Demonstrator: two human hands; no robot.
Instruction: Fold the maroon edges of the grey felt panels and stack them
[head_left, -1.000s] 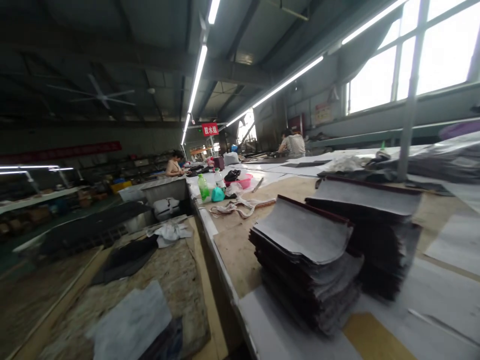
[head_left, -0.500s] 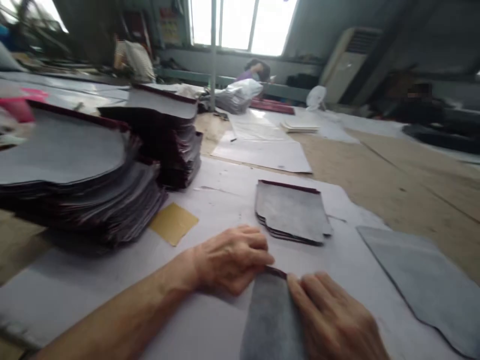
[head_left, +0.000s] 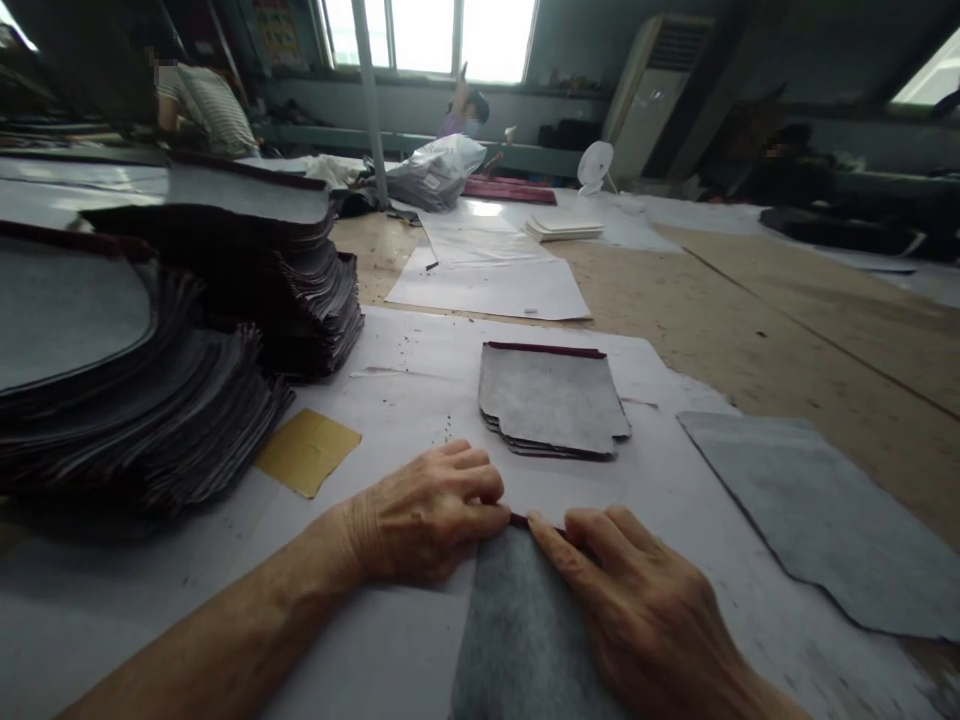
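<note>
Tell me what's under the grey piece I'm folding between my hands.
White paper shows left of the grey piece and beyond its dark red edge. Whatever is directly beneath is covered, so I can't see it.

No text, number, brand or sign can be read. The poster (head_left: 276, 32) on the back wall, left of the window, carries reddish and yellowish printed areas, but they are too small and blurred to make out. A small pale label (head_left: 432, 182) shows on the grey plastic bag (head_left: 447, 168) lying on the far part of the tabletop (head_left: 637, 280); any print on it is too small to read. The tall air conditioner (head_left: 651, 90) by the wall bears a small bright mark on its front, also illegible.
</note>
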